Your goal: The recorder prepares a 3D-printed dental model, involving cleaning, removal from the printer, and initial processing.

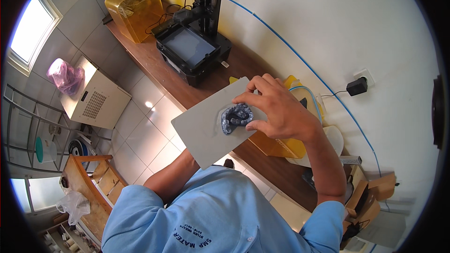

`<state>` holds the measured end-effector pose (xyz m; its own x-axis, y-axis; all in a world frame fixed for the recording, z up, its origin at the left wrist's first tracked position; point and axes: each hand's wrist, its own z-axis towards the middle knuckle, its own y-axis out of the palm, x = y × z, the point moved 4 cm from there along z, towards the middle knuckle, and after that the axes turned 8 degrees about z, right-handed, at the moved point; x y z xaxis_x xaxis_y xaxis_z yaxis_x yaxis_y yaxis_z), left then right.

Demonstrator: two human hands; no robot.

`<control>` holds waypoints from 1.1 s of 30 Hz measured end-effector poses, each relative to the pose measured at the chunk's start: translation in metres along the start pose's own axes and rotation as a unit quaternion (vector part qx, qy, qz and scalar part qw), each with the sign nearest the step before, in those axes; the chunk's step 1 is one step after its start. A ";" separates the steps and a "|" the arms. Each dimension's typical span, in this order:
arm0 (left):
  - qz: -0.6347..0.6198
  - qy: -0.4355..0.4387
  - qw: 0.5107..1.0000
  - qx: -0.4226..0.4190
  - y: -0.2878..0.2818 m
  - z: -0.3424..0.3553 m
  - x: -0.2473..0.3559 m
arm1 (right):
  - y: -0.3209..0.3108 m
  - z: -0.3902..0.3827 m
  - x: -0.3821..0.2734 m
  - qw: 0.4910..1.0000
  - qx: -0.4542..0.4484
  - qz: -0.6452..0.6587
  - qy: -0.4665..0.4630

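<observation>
A flat, pale grey rectangular plate (197, 122) is held tilted in front of my chest, above the floor and the bench edge. On its face is a dark blue-grey dental model (229, 121), arch-shaped with tooth forms along it. My right hand (274, 105) reaches over the plate's right side, thumb and forefinger closed about the model's edges. From below, my left forearm runs up behind the plate. The plate hides my left hand and its fingers, which hold it up from underneath.
Along the wall runs a brown bench (145, 72) bearing a black resin 3D printer (190, 47) and an orange translucent cover (133, 11). Yellow trays (281, 145) lie beyond my right hand. At left are a cream cabinet (96, 96) and a wooden frame (89, 192); cardboard boxes (365, 201) sit at right.
</observation>
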<state>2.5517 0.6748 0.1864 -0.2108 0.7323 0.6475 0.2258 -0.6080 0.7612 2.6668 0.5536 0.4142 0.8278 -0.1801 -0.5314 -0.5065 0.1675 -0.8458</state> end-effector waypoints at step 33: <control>-0.021 -0.116 0.993 -0.006 0.027 -0.009 0.006 | 0.033 -0.032 -0.014 0.995 -0.017 -0.103 0.009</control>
<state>2.5477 0.6596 0.2116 0.0055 0.8075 0.5899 0.2087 -0.5778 0.7890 2.6303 0.5302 0.3921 0.9106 -0.2238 -0.3473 -0.3351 0.0918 -0.9377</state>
